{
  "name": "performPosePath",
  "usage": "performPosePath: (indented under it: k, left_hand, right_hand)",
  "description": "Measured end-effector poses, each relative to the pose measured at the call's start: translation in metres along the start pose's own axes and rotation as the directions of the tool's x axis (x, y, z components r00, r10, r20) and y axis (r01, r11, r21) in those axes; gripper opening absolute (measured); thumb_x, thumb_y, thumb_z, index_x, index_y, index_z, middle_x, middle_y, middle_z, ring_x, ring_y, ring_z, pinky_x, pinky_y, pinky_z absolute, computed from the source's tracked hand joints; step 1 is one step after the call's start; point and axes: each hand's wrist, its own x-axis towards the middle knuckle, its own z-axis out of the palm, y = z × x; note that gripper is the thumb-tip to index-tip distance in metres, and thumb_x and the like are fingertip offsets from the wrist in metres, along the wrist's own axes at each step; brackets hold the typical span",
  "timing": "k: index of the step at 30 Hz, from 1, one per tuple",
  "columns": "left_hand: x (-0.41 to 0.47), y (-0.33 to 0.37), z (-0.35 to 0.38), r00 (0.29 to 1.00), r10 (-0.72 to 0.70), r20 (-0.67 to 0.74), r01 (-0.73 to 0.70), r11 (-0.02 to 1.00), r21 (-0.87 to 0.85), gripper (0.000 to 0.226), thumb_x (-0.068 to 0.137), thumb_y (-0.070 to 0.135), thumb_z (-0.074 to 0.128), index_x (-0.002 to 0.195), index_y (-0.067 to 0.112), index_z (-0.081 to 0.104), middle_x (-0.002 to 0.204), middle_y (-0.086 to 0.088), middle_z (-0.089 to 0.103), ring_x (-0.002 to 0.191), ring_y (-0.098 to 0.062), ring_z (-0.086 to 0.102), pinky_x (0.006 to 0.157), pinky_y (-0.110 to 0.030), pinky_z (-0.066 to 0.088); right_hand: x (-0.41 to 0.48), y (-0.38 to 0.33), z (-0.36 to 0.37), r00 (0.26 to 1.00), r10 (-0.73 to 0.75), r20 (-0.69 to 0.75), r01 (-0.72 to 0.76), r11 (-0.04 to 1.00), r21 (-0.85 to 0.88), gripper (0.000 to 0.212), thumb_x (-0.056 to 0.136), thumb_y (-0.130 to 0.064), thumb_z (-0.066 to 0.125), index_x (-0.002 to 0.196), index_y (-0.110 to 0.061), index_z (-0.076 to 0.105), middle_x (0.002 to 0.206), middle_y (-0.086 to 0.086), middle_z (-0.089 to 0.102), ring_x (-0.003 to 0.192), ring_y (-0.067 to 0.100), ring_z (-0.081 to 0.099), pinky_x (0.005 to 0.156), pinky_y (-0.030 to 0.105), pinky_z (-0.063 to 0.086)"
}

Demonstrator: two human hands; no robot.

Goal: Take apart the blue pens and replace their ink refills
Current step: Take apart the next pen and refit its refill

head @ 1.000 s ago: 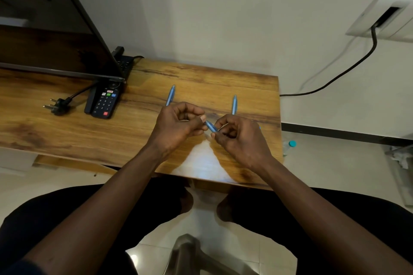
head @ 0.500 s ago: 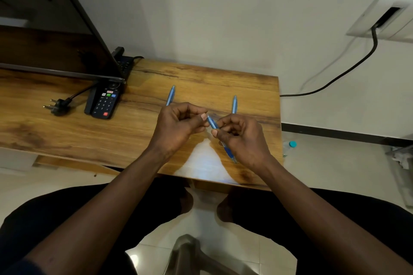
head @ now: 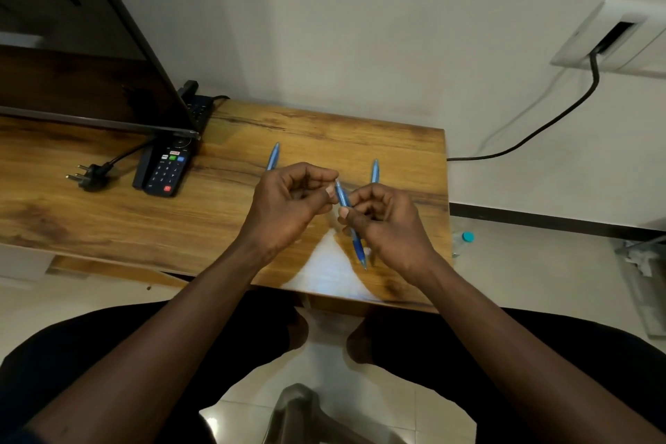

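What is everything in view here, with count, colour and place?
table: 1, brown wood, centre
held pen: 1, blue, above table's near edge
left loose pen: 1, blue, lying farther back
right loose pen: 1, blue, lying farther back
remote: 1, black, table's left part
plug: 1, black, left of remote
screen: 1, dark, far left, above table
wall socket: 1, white, upper right, black cable attached
bottle: 1, teal cap, floor right of table
left hand: 1, grip on held pen's upper end
right hand: 1, grip on its middle
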Motion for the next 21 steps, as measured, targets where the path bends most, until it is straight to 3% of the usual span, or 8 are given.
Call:
performPosePath:
  k: [4,8,11,13,17,21]
  left_hand:
    - [0.001,0.009,0.000,1.000,0.016,0.017,-0.016,1.000,-0.012,0.030,0.097,0.006,0.071,0.125,0.016,0.072,0.106,-0.004,0.080,0.100,-0.018,0.078,0.085,-0.036,0.065]
    - [0.002,0.014,0.000,0.998,-0.065,0.004,0.065,0.998,-0.012,0.033,0.098,0.016,0.072,0.130,0.026,0.067,0.112,-0.004,0.077,0.101,-0.016,0.077,0.085,-0.033,0.064]
    - [0.000,0.013,0.005,0.978,-0.186,0.095,0.184,0.983,0.026,0.024,0.097,0.022,0.074,0.121,0.025,0.072,0.107,-0.005,0.079,0.100,-0.021,0.078,0.087,-0.036,0.063]
    - [-0.004,0.017,0.011,0.963,-0.203,0.177,0.202,0.979,0.024,0.024,0.096,0.022,0.075,0.120,0.022,0.073,0.108,-0.006,0.080,0.099,-0.021,0.078,0.091,-0.040,0.063]
    - [-0.006,0.036,0.022,0.953,-0.128,0.274,0.166,0.979,-0.120,0.036,0.088,0.016,0.078,0.123,0.014,0.071,0.111,-0.012,0.079,0.104,-0.029,0.077,0.091,-0.038,0.063]
    - [-0.006,0.048,0.032,0.967,-0.018,0.254,0.076,0.973,-0.220,0.043,0.077,0.016,0.083,0.118,0.007,0.075,0.111,-0.023,0.075,0.101,-0.028,0.074,0.090,-0.039,0.062]
  right_hand:
    - [0.002,-0.007,0.000,0.999,-0.051,-0.003,0.051,0.999,0.004,0.027,0.095,-0.008,0.066,0.111,-0.029,0.073,0.084,0.014,0.075,0.085,0.030,0.075,0.086,0.054,0.061]
    - [0.007,-0.027,-0.009,0.992,0.034,-0.124,0.008,0.948,0.319,0.019,0.104,-0.004,0.048,0.113,-0.007,0.064,0.087,0.018,0.072,0.076,0.029,0.073,0.077,0.039,0.064]
    - [0.017,-0.045,-0.020,0.972,0.176,-0.154,-0.013,0.697,0.716,0.018,0.103,-0.007,0.035,0.094,-0.012,0.050,0.067,0.006,0.051,0.060,0.021,0.051,0.059,0.032,0.045]
    - [0.021,-0.058,-0.027,0.974,0.195,-0.120,0.006,0.502,0.865,0.017,0.099,-0.017,0.037,0.084,-0.015,0.044,0.063,0.002,0.038,0.058,0.018,0.037,0.057,0.031,0.033]
    - [0.021,-0.076,-0.040,0.990,0.114,-0.078,0.038,0.319,0.947,0.046,0.100,-0.051,0.034,0.069,-0.017,0.041,0.058,0.000,0.030,0.051,0.016,0.031,0.055,0.030,0.028]
    - [0.017,-0.084,-0.047,0.988,0.126,-0.089,0.065,0.182,0.981,0.043,0.094,-0.046,0.037,0.061,-0.019,0.035,0.050,-0.004,0.024,0.042,0.013,0.021,0.049,0.025,0.019]
